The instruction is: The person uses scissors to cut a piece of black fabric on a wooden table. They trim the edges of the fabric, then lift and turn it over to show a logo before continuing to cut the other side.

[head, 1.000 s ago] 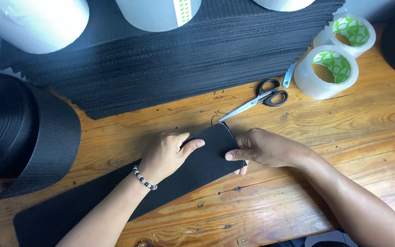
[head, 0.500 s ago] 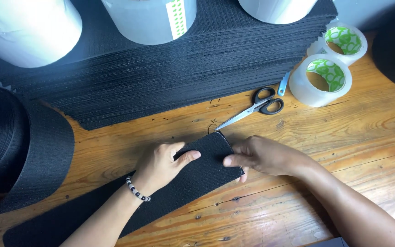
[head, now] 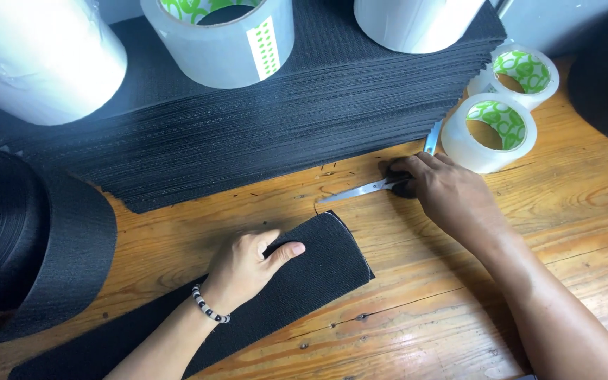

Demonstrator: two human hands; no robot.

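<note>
Head view, contents of the wooden table (head: 416, 295): one black webbing strip (head: 297, 281), wide and coarse-woven, lying flat and running from the lower left edge up toward the middle, its cut end slightly rounded. My left hand (head: 251, 264) rests palm-down on that end, fingers together and thumb stretched out along the weave, pressing rather than clasping; nothing is closed inside it. A beaded bracelet (head: 209, 306), black and white, sits on that wrist. My right hand (head: 448, 197) lies well apart from the strip, farther back and to the right, its fingers curled over the black handles of a pair of scissors (head: 371, 188); the silver blades point left toward the strip's end and lie on the wood, shut or nearly so. Whether my fingers are through the handle loops I cannot tell, since the hand covers them. Behind both hands: a tall stack of cut black webbing pieces (head: 269, 134), edges stepped. On top of the stack: a large clear tape roll with a green-printed core (head: 223, 39), flanked by a big white roll (head: 40, 56) on the left and another white roll (head: 416, 21) on the right. Just right of the scissors: two smaller clear tape rolls (head: 490, 134), touching each other. Far left: a large coil of black webbing (head: 29, 239).
</note>
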